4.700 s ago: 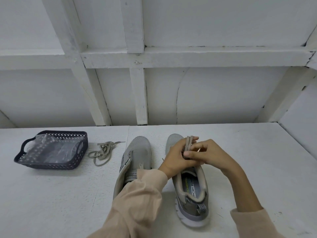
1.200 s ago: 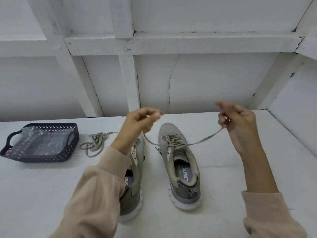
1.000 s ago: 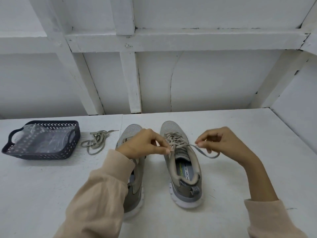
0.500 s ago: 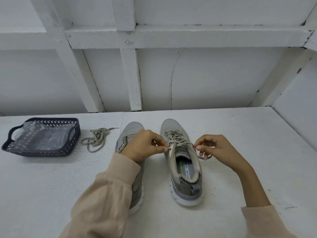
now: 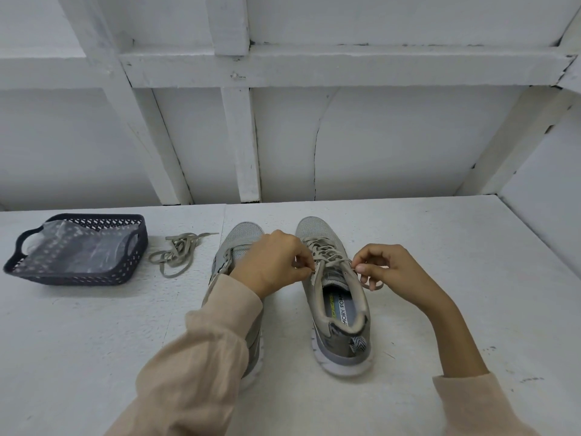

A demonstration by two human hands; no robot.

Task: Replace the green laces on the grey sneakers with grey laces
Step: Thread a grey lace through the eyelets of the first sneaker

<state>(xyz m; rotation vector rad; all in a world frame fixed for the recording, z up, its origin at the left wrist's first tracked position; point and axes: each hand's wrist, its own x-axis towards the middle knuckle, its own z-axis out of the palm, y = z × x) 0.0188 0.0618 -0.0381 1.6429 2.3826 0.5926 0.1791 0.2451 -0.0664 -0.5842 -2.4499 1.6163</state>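
Fingers [image 5: 302, 263] of left hand [image 5: 270, 264] and right hand [image 5: 390, 272] each pinching a lace [image 5: 327, 256] end over the laced sneaker [image 5: 344, 313], loose lace [image 5: 179, 253] beside basket [image 5: 78, 275] on counter [image 5: 456, 278].

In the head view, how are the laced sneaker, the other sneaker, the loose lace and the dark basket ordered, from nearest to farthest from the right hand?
1. laced sneaker: directly beside the right hand, which pinches its lace.
2. other sneaker: next to it, on the left.
3. loose lace: farther left.
4. dark basket: at the far left.
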